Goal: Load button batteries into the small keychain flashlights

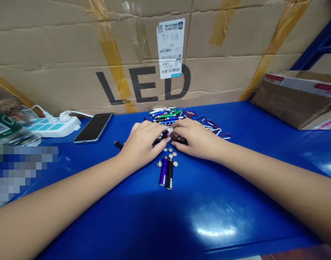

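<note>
My left hand [143, 141] is closed around a small flashlight tube, its round silvery end [170, 130] showing between thumb and forefinger. Close against that end is my right hand [194, 139], its fingers bent; what they grip, if anything, is hidden. Several button cells [175, 164] lie loose below my hands, with more small dark discs partly covered by my right fingers. In front of them, a purple flashlight tube [163, 171] and a black flashlight tube [169, 174] lie side by side. Another dark tube [118, 145] pokes out left of my left hand.
Behind my hands sit a heap of coloured flashlights [168, 115] and several carabiners [212, 124]. A phone [93, 128], a white power strip [55, 126] and a bottle [13, 126] are at left. A large LED carton [209, 79] backs the blue table [236, 202]; a smaller box [287, 99] stands right.
</note>
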Tool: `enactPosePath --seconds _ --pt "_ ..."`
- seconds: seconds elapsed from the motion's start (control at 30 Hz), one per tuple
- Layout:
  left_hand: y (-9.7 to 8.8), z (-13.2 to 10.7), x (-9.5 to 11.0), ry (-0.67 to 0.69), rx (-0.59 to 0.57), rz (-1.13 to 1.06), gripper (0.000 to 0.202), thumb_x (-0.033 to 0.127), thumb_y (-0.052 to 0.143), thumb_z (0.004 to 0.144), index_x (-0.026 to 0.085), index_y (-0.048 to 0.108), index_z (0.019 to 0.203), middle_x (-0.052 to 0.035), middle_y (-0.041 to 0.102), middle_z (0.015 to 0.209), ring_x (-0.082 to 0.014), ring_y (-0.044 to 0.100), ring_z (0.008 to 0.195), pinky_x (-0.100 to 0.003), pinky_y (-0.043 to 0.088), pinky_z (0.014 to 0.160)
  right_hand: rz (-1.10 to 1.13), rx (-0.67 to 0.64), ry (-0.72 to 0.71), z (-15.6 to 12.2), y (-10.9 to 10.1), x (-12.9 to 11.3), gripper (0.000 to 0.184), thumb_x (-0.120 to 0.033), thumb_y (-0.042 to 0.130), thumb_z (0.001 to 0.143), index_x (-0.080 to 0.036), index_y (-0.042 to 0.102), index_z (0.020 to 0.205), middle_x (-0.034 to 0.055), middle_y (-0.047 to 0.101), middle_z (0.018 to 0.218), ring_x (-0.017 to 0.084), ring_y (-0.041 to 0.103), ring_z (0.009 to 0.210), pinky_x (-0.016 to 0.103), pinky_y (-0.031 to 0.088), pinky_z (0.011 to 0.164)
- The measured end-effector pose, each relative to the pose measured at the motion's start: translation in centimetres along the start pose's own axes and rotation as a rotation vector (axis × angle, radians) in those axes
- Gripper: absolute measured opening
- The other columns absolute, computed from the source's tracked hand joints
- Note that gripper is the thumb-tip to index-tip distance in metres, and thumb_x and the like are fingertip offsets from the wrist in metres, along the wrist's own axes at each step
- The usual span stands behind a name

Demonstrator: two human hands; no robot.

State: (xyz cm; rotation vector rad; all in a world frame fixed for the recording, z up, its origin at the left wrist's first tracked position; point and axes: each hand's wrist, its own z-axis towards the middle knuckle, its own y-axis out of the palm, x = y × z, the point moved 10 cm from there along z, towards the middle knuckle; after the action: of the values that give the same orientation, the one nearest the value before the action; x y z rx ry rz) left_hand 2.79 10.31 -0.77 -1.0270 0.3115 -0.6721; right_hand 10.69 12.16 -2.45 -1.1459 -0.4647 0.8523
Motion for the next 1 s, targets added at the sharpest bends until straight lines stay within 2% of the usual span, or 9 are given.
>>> enactPosePath --seconds 0.17,0.27,0.47,0.57,0.63,0.73,0.83,1.0 --pt "0.1 0.0 -0.1 0.001 -0.009 -0.01 0.018 0.033 0.052 0.092 0.02 0.062 0.1 -0.0055 0.068 0.096 -0.0225 0.057 0.093 -0.035 0.037 0.08 0.017 0.012 0.015 0.1 -0.2 0.1 0.014 -0.025 0.054 0.084 -0.014 0.064 0.086 0.0125 0.063 0.098 0.023 0.058 0.09 0.037 0.043 0.082" --pt "0.1 0.1 -0.2 -0.004 -0.01 -0.016 0.018 0.033 0.052 0.092 0.019 0.062 0.097 -0.0052 0.068 0.094 -0.022 0.057 0.092 -0.035 0.037 0.081 0.072 0.085 0.036 0.0 -1.2 0.5 0.01 -0.023 0.055 0.082 -0.017 0.062 0.086 0.0112 0.064 0.099 0.024 0.057 0.095 0.038 0.043 0.086" --pt "0.3 0.1 -0.2 -0.015 -0.032 -0.014 0.018 0.034 0.053 0.091 0.019 0.063 0.096 -0.0048 0.068 0.092 -0.0221 0.057 0.09 -0.034 0.036 0.078 0.414 0.305 0.163 -0.7 -4.1 2.6 0.002 -0.02 0.058 0.079 -0.019 0.058 0.081 0.0066 0.065 0.097 0.021 0.059 0.093 0.037 0.044 0.086" --pt "0.4 0.1 -0.2 -0.011 -0.039 -0.013 0.018 0.032 0.054 0.091 0.021 0.063 0.101 -0.0043 0.068 0.094 -0.0223 0.057 0.09 -0.034 0.035 0.077 0.605 0.299 0.184 -0.6 -3.9 2.6 0.007 -0.024 0.057 0.083 -0.019 0.061 0.084 0.005 0.066 0.099 0.019 0.061 0.093 0.036 0.045 0.086" --pt "0.5 0.1 -0.2 -0.01 -0.046 -0.014 0.018 0.031 0.053 0.091 0.021 0.063 0.103 -0.004 0.069 0.094 -0.0221 0.057 0.09 -0.033 0.035 0.077 0.64 0.285 0.162 -0.5 -3.7 2.0 0.01 -0.027 0.057 0.084 -0.018 0.062 0.086 0.0052 0.067 0.098 0.019 0.061 0.092 0.035 0.046 0.086" --pt "0.7 0.1 -0.2 -0.012 -0.053 -0.012 0.019 0.031 0.053 0.091 0.021 0.063 0.104 -0.0035 0.069 0.095 -0.0218 0.057 0.091 -0.033 0.034 0.076 0.547 0.263 0.095 -0.4 -3.7 0.9 0.014 -0.028 0.055 0.086 -0.017 0.064 0.089 0.0079 0.067 0.098 0.02 0.061 0.095 0.036 0.045 0.086" --pt "0.7 0.1 -0.2 -0.011 -0.054 -0.012 0.019 0.031 0.053 0.091 0.021 0.063 0.104 -0.0028 0.068 0.096 -0.0221 0.057 0.093 -0.033 0.033 0.076 0.361 0.23 0.019 -0.3 -3.7 0.0 0.018 -0.026 0.05 0.09 -0.015 0.063 0.093 0.0107 0.067 0.101 0.023 0.059 0.098 0.037 0.044 0.087" --pt "0.9 0.0 -0.2 0.002 -0.058 0.002 0.018 0.032 0.053 0.091 0.021 0.062 0.101 -0.0031 0.068 0.093 -0.0231 0.058 0.092 -0.033 0.033 0.075 0.127 0.145 -0.036 -0.1 -3.1 -0.8 0.032 -0.026 0.034 0.096 -0.015 0.062 0.087 0.0126 0.066 0.096 0.024 0.057 0.093 0.04 0.041 0.088"
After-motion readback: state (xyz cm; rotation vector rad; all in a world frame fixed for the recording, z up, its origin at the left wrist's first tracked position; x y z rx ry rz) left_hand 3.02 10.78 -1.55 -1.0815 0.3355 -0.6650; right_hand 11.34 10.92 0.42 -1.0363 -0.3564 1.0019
